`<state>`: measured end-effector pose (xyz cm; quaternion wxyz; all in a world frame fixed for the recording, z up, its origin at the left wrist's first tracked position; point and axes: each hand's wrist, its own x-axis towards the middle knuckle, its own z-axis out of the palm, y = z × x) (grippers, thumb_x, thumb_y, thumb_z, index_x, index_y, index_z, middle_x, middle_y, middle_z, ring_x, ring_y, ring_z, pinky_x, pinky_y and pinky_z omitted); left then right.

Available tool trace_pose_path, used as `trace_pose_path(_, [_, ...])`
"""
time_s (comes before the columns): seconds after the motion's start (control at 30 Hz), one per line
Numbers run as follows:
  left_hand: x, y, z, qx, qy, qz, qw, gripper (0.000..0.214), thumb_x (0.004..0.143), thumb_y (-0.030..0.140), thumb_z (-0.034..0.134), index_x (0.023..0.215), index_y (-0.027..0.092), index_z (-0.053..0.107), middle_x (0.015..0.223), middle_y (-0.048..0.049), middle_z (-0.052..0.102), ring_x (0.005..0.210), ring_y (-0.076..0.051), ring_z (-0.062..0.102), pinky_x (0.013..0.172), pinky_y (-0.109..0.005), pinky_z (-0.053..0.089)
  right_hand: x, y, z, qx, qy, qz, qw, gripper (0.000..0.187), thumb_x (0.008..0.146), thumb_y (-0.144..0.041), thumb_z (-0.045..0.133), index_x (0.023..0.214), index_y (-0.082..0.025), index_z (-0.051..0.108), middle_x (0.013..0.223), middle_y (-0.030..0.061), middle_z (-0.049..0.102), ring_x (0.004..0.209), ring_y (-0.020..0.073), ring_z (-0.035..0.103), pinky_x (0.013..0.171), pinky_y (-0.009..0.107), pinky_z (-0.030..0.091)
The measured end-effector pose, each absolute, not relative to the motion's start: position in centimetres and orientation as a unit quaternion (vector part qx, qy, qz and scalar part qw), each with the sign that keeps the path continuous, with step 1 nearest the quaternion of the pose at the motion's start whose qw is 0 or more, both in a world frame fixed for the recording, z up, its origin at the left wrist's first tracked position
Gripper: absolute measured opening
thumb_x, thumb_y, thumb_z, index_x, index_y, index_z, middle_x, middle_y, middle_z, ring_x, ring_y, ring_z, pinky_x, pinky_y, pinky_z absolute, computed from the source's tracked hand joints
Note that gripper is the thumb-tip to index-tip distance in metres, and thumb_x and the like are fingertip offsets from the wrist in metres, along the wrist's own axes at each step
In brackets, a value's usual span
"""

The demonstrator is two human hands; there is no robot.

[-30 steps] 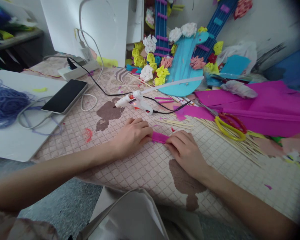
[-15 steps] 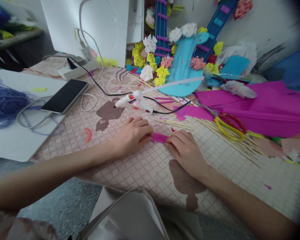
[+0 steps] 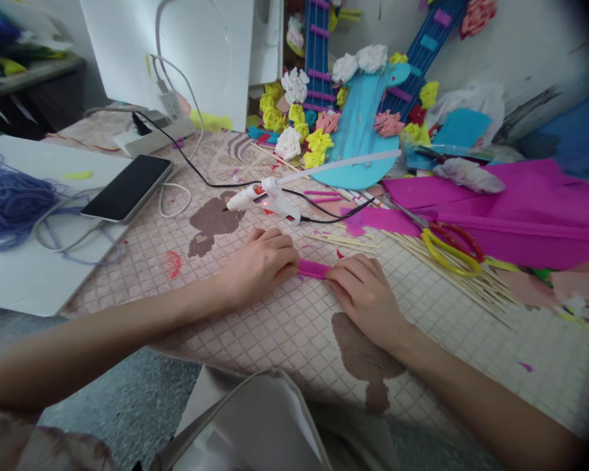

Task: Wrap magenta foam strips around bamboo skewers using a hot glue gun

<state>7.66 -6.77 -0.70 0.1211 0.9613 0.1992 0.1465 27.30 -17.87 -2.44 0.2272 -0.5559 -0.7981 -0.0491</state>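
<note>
A narrow magenta paper strip (image 3: 313, 269) stretches between my two hands, low over the patterned tablecloth (image 3: 275, 333). Its left end is pinched in the fingers of my left hand (image 3: 262, 265), and my right hand (image 3: 366, 294) grips the right end. My fingertips cover both ends, so I cannot tell whether anything is wrapped inside. Just beyond my left hand lies a white hot glue gun (image 3: 267, 198), a long glue stick jutting from its back and a small red light lit. Thin wooden sticks (image 3: 346, 243) lie past my right hand.
Scissors (image 3: 451, 252) with red and yellow handles rest on more sticks at right, beside magenta paper sheets (image 3: 520, 222). A phone (image 3: 130, 188) and purple yarn (image 3: 14, 203) are on a white board at left. A power strip (image 3: 152, 134) and paper guitars (image 3: 360, 131) stand behind.
The magenta strip has turned slightly between my fingers, and its visible face looks a little different. Both hands stay in nearly the same place.
</note>
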Motion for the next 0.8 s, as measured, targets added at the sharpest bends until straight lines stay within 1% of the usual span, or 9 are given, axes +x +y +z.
trace_pose_path(0.1, [7.59,-6.88,-0.67,0.962,0.195,0.151,0.113,0.021,0.093,0.028,0.048,0.083,0.017,0.063,0.085,-0.0044,0.063,0.087,-0.019,0.051,0.08,-0.035,0.034,27.3,-17.81,-2.41,-0.553,-0.805,-0.054,0.208,0.019,0.093,-0.014,0.046,0.083,-0.017,0.062,0.082,0.0071,0.063,0.085,0.0232,0.052,0.075,0.038,0.038])
trace_pose_path(0.2, [7.49,-6.98,-0.71,0.962,0.193,0.162,0.106,0.016,0.09,0.029,0.053,0.087,0.018,0.063,0.089,-0.0047,0.063,0.088,-0.019,0.051,0.08,-0.034,0.034,27.29,-17.76,-2.41,-0.555,-0.805,-0.055,0.201,0.02,0.093,-0.014,0.046,0.083,-0.017,0.062,0.082,0.007,0.063,0.085,0.0232,0.052,0.074,0.038,0.038])
trace_pose_path(0.3, [7.44,-7.01,-0.84,0.961,0.193,0.164,0.109,0.012,0.089,0.027,0.055,0.088,0.018,0.063,0.091,-0.0043,0.063,0.089,-0.019,0.051,0.079,-0.034,0.034,27.27,-17.74,-2.41,-0.556,-0.804,-0.053,0.202,0.019,0.093,-0.012,0.045,0.084,-0.016,0.061,0.082,0.0074,0.063,0.085,0.0233,0.052,0.075,0.038,0.038])
trace_pose_path(0.43, [7.49,-7.0,-0.94,0.962,0.191,0.158,0.111,0.016,0.091,0.026,0.052,0.082,0.017,0.062,0.087,-0.0042,0.063,0.087,-0.019,0.051,0.079,-0.034,0.034,27.27,-17.78,-2.46,-0.56,-0.8,-0.041,0.212,0.018,0.093,-0.012,0.045,0.086,-0.017,0.061,0.083,0.0077,0.062,0.086,0.0235,0.052,0.076,0.038,0.039])
trace_pose_path(0.57, [7.54,-7.02,-0.9,0.963,0.195,0.156,0.103,0.02,0.092,0.027,0.049,0.081,0.016,0.062,0.086,-0.005,0.063,0.086,-0.019,0.051,0.078,-0.034,0.034,27.34,-17.86,-2.54,-0.559,-0.792,-0.043,0.242,0.014,0.093,-0.02,0.048,0.089,-0.017,0.061,0.089,0.0085,0.063,0.087,0.0235,0.052,0.076,0.038,0.04])
trace_pose_path(0.63, [7.57,-7.04,-0.86,0.963,0.196,0.153,0.105,0.02,0.092,0.027,0.049,0.082,0.017,0.062,0.087,-0.005,0.063,0.087,-0.019,0.051,0.079,-0.035,0.034,27.37,-17.86,-2.52,-0.554,-0.794,-0.044,0.246,0.014,0.093,-0.021,0.049,0.088,-0.018,0.062,0.088,0.0079,0.063,0.087,0.0232,0.052,0.076,0.038,0.04])
trace_pose_path(0.8, [7.6,-7.08,-0.84,0.962,0.204,0.144,0.111,0.017,0.091,0.028,0.051,0.084,0.017,0.063,0.088,-0.0051,0.063,0.087,-0.019,0.051,0.079,-0.035,0.034,27.33,-17.72,-2.37,-0.555,-0.799,-0.042,0.227,0.019,0.094,-0.016,0.046,0.082,-0.017,0.061,0.081,0.0076,0.062,0.084,0.0228,0.051,0.075,0.038,0.039])
